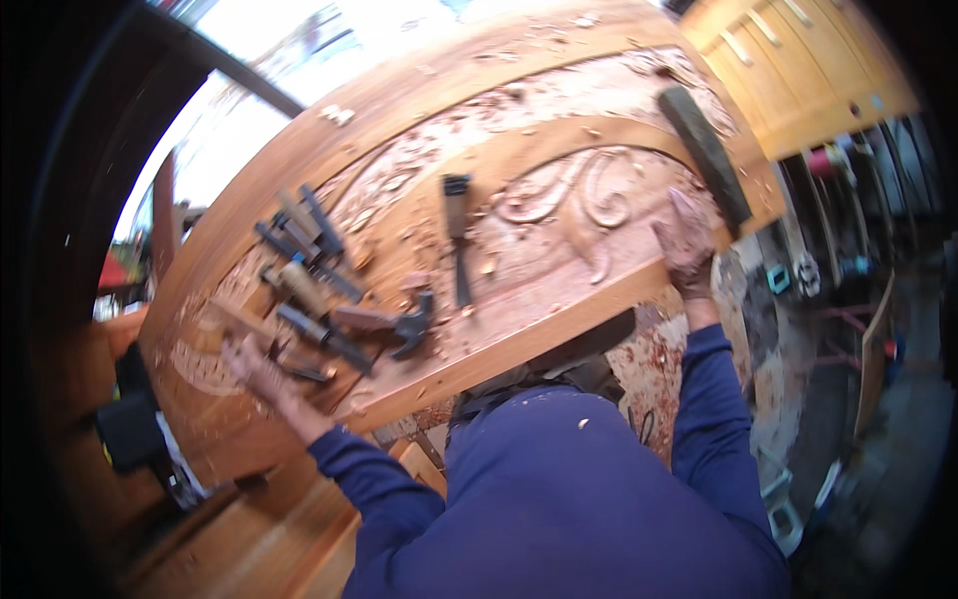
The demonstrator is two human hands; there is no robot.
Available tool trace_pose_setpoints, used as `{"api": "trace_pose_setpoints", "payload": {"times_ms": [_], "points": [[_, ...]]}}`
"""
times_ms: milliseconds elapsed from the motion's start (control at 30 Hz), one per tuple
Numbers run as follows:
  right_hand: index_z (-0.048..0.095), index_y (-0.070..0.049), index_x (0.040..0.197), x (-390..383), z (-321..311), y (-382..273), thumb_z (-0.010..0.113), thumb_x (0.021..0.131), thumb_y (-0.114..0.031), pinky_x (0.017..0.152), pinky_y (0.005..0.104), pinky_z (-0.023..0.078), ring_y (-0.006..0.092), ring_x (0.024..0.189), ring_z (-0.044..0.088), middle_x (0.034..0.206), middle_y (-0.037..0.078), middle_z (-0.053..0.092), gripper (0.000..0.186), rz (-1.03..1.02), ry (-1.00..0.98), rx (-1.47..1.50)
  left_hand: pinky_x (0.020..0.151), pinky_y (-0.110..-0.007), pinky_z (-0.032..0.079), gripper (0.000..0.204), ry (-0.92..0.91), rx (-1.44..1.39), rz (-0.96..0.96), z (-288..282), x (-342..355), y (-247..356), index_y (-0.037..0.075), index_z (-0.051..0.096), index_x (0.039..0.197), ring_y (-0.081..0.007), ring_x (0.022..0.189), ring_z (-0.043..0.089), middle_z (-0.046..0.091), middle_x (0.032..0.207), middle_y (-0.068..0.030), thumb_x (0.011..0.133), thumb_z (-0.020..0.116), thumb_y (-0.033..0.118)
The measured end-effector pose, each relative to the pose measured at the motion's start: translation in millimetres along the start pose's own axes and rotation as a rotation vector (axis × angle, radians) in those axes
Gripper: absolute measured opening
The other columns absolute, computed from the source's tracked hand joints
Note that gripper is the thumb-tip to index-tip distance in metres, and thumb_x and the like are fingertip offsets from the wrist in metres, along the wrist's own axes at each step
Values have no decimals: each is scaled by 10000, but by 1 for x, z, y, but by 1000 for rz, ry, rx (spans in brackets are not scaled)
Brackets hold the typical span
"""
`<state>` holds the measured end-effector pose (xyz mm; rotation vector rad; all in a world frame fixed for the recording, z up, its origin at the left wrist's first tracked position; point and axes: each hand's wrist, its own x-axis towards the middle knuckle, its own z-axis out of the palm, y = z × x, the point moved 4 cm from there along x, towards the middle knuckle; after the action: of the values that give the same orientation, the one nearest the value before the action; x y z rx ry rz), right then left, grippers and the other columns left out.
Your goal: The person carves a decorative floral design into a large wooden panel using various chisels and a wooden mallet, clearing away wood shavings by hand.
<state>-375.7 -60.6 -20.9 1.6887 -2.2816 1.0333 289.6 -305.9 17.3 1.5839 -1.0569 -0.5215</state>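
Observation:
A broad carved wooden panel [479, 374] lies in front of me, with scroll and leaf relief in its recessed middle. My left hand [264, 377] is at its left part, fingers apart, beside a light wooden strip [239, 321] and a heap of tools. Several chisels [304, 235] with dark blades and wooden handles lie there, next to a claw hammer [412, 324]. Another chisel [456, 235] lies alone near the middle. On the panel's right near corner rests my right hand [687, 245], its fingers stretched forward and somewhat blurred. I see nothing held in either hand.
Wood shavings [399, 180] are strewn over the panel. A long dark bar [705, 160] lies across its right side. Beyond stands a yellowish slatted wooden piece [798, 65]. Boards and tools lean at the right. A black object [130, 436] sits past the left edge.

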Motion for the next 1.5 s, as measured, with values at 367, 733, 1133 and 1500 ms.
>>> {"api": "trace_pose_setpoints", "payload": {"times_ms": [367, 733, 1133, 1500], "points": [[404, 22, 1605, -100, -44, -136, 605, 1099, -492, 1011, 360, 570, 206, 1164, 692, 1304, 142, 688, 749, 996, -176, 1678, 594, -321, 526, 501, -1459, -142, 579, 199, -240, 198, 51, 630, 1448, -157, 717, 651, 633, 843, -24, 954, 612, 133], [432, -79, 1562, -174, -37, -202, 573, 1135, -215, 608, 250, 480, 91, 691, 564, 900, 65, 635, 470, 1308, -104, 1480, 835, -381, 504, 574, -1943, -423, 1341, 260, -387, 167, 68, 634, 1435, -254, 889, 612, 630, 1091, -100, 952, 671, 377], [579, -47, 1396, -137, -27, -218, 544, 1151, -253, 516, 241, 437, 90, 620, 553, 795, 38, 583, 321, 1366, 169, 1349, 691, -426, 437, 183, -2073, -416, 1164, 285, -388, 151, 103, 685, 849, -287, 700, 583, 601, 725, -64, 918, 649, 268], [568, -22, 1439, -96, -44, -202, 557, 1145, -252, 510, 232, 437, 70, 612, 551, 777, -2, 552, 374, 1470, -69, 1214, 622, -429, 428, 201, -2047, -502, 1041, 306, -382, 151, 109, 632, 819, -287, 647, 571, 544, 681, -65, 880, 599, 298]]}}
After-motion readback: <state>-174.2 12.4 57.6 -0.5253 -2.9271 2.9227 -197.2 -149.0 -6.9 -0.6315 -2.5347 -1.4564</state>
